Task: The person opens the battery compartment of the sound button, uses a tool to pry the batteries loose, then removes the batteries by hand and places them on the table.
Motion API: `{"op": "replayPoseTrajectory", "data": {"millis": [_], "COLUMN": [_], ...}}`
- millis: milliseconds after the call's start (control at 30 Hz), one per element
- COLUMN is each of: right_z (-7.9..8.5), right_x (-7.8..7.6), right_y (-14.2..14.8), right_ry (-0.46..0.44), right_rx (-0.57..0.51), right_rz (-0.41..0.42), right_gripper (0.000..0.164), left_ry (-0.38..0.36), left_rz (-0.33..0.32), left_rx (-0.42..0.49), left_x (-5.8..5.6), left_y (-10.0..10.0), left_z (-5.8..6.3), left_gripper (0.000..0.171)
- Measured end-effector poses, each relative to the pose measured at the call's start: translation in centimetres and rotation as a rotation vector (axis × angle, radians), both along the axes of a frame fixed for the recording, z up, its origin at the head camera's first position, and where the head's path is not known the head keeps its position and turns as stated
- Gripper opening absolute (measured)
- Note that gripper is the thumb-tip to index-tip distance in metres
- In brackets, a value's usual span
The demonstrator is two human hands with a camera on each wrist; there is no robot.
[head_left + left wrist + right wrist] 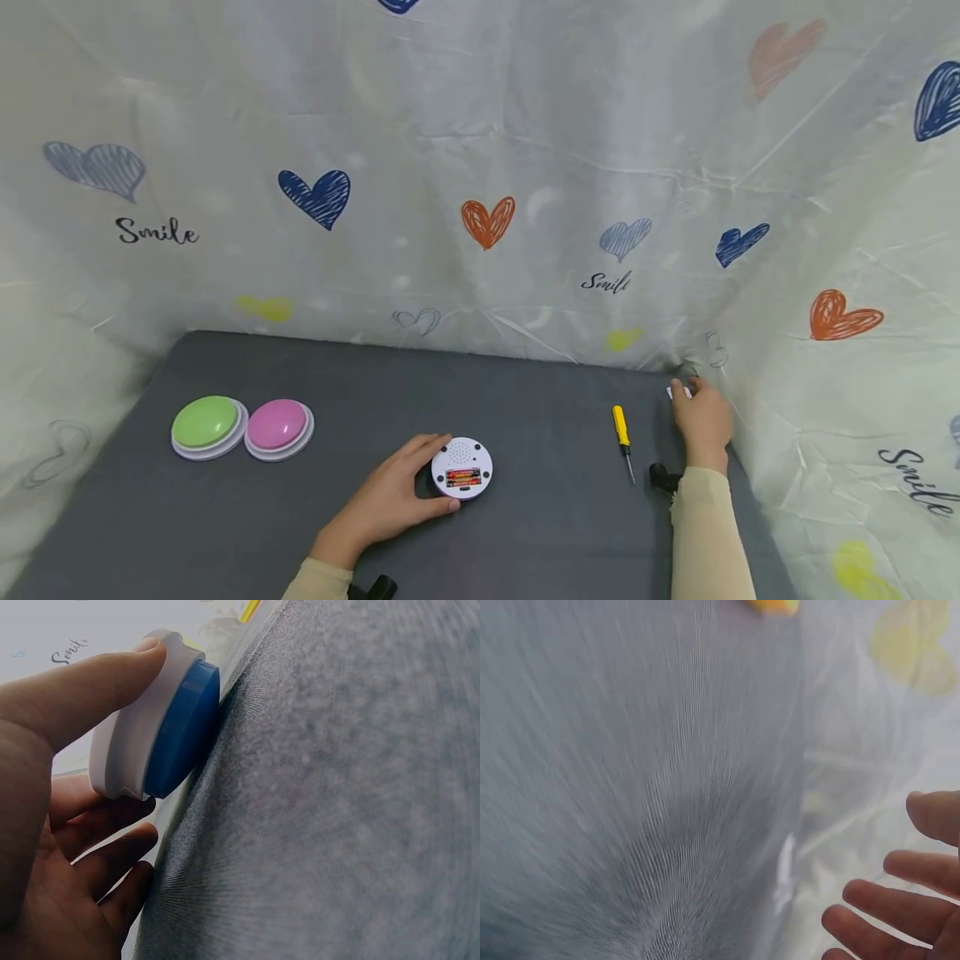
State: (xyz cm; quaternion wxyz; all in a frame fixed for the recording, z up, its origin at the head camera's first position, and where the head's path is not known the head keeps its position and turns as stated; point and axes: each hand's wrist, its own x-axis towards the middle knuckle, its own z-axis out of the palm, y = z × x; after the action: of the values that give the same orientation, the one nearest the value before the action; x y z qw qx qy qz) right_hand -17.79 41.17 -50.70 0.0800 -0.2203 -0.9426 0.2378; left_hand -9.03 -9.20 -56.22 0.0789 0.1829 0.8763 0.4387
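Observation:
My left hand (393, 500) holds a round white buzzer button (474, 454) by its rim, between thumb and fingers. It lies upside down, with speaker holes and an uncovered compartment of batteries (463, 477) facing up. In the left wrist view its blue dome (184, 731) faces the table. Over at the far right corner is my right hand (703, 421), beside a small white piece (784, 874). The right wrist view shows the fingers (900, 907) loosely extended and apart from that piece, whose kind I cannot tell.
A yellow-handled screwdriver (621, 427) lies left of my right hand. Two more buzzer buttons, one green (204, 421) and one pink (277, 423), stand at the left on the dark grey table (547, 533). A heart-printed curtain (420, 167) encloses the back and sides.

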Motion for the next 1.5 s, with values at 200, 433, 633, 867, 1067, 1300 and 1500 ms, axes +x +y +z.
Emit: {"op": "replayPoseTrajectory", "data": {"millis": [200, 433, 633, 867, 1067, 1300, 1500], "right_z": [1.1, 0.9, -0.3, -1.3, -1.2, -1.2, -1.1], "right_x": [1.6, 2.4, 2.8, 2.9, 2.7, 2.7, 2.9], "right_y": [-3.2, -6.6, -9.1, -9.9, -9.9, -9.8, -10.0], "right_ry": [0.094, -0.092, -0.214, -0.274, -0.268, -0.221, -0.242], "right_rx": [0.031, 0.059, 0.08, 0.1, 0.111, 0.132, 0.138], "right_rz": [0.037, 0.189, 0.227, 0.175, 0.18, 0.188, 0.195], "right_gripper": [0.058, 0.07, 0.079, 0.06, 0.047, 0.037, 0.039], "left_ry": [0.002, 0.014, 0.025, 0.036, 0.041, 0.037, 0.035], "left_rz": [-0.009, -0.008, -0.008, -0.006, -0.001, -0.006, -0.007], "left_rx": [0.006, -0.001, -0.018, -0.021, -0.021, -0.006, -0.007], "left_x": [-0.5, -0.4, -0.2, -0.1, -0.1, -0.1, -0.1], "left_y": [0.6, 0.5, 0.1, 0.1, 0.1, 0.2, 0.2], "left_z": [0.1, 0.0, -0.4, -0.4, -0.1, 0.2, 0.1], "left_gripper": [0.094, 0.094, 0.094, 0.095, 0.094, 0.093, 0.093]}}
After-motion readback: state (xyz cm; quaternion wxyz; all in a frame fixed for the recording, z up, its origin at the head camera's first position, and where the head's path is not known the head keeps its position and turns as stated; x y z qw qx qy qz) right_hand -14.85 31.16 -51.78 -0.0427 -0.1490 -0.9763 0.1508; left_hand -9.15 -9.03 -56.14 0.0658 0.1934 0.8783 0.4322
